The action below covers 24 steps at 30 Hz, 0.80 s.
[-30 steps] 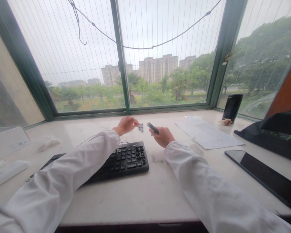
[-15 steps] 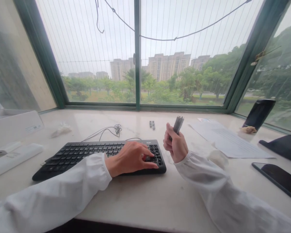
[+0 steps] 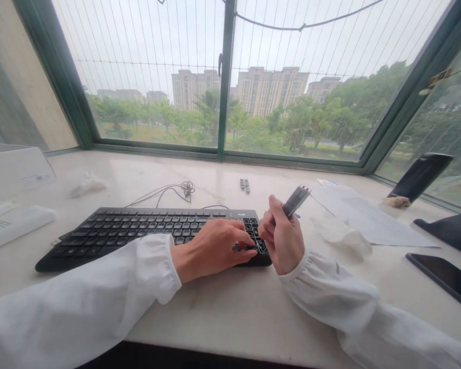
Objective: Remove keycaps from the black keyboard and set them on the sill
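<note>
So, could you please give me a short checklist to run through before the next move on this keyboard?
1. Left hand steadies the keyboard at its right end: ok.
2. Right hand grips the dark tool: ok.
3. Tool tip is clear of the keys: ok, raised above them.
4. Loose keycaps lie on the sill beyond the keyboard: ok.
5. Key under the left fingers is seated: cannot tell, hidden.

White box label (image 3: 33,180), printed paper sheet (image 3: 372,218), keyboard (image 3: 138,228) key legends, all too small to read
</note>
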{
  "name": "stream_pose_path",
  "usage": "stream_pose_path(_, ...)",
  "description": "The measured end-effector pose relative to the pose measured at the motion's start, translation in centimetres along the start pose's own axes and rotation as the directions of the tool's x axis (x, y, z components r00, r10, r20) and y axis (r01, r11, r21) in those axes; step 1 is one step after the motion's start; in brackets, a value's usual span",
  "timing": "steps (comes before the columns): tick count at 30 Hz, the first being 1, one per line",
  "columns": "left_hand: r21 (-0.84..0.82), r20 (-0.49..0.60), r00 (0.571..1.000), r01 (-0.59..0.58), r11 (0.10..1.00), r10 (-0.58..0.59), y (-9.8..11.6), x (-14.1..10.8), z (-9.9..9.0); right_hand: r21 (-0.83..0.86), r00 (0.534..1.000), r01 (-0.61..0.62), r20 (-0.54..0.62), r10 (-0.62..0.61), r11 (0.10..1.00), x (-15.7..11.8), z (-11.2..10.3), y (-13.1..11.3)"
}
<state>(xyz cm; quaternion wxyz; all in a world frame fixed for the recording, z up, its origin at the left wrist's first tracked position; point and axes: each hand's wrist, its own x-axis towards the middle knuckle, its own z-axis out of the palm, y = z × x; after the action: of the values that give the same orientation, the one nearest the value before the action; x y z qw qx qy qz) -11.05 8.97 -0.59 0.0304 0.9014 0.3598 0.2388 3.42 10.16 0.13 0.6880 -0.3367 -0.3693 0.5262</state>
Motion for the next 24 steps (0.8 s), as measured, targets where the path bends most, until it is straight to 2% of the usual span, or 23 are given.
stream_pose_path(13, 0.048, 0.007, 1.0, -0.027, 0.998, 0.026, 0.2, 0.2, 0.0, -0.126, 0.997, 0.071, -0.03, -0.076, 0.989, -0.4, 0.1, 0.8)
stream_pose_path(18, 0.035, 0.011, 1.0, -0.026, 0.999, 0.026, 0.2, 0.3, -0.1, -0.087, 0.999, 0.031, -0.01, -0.032, 0.996, -0.2, 0.2, 1.0)
stream_pose_path(24, 0.011, 0.007, 1.0, -0.015, 1.0, 0.015, 0.2, 0.4, 0.0, 0.027, 0.994, -0.109, 0.019, 0.109, 0.994, 0.5, 0.0, 0.7)
